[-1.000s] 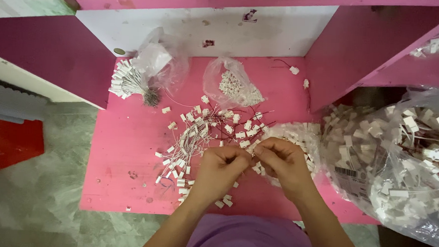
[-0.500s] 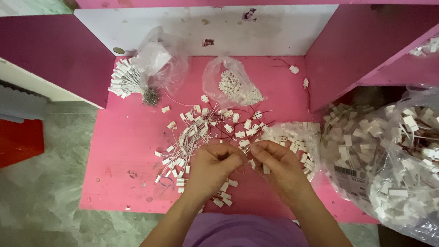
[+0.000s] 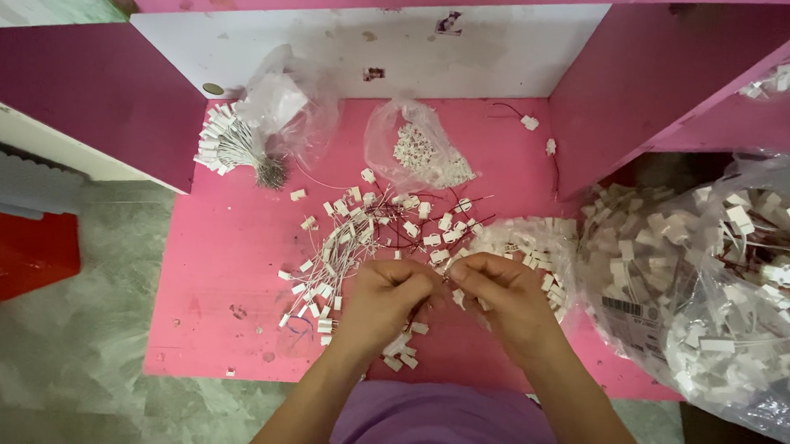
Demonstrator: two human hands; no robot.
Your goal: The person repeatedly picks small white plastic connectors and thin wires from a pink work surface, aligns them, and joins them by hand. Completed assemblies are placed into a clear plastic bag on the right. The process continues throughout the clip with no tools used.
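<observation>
Pink and scuffed, the painted tabletop (image 3: 226, 286) sits inside a matching pink cabinet frame with a white back panel (image 3: 375, 42), above a mottled grey-green floor. Both hands meet over the middle of it. The left hand (image 3: 384, 296) is curled nearly closed, fingertips pinched together, and the right hand (image 3: 502, 296) mirrors it — between them they grip a small white plastic connector on a thin wire (image 3: 444, 269), held up close to the eyes and clear of the clutter, likely so the tiny piece can be worked with both sets of fingertips. What exactly sits inside each pinch is too small to tell.

Just beyond the fingers lies a loose tangle of thin wires tipped with white plastic connectors (image 3: 368, 230), spread within easy reach. Further back rest a tied bundle of the same wired connectors (image 3: 236, 146) beside a crumpled clear plastic bag (image 3: 285, 104), and a small clear bag of white pieces (image 3: 419, 153). To the right, a low heap of white connector housings (image 3: 525, 244) lies near the right hand, and a large clear sack full of white connectors (image 3: 717, 286) bulges off the table's edge — bulk stock, seemingly.
</observation>
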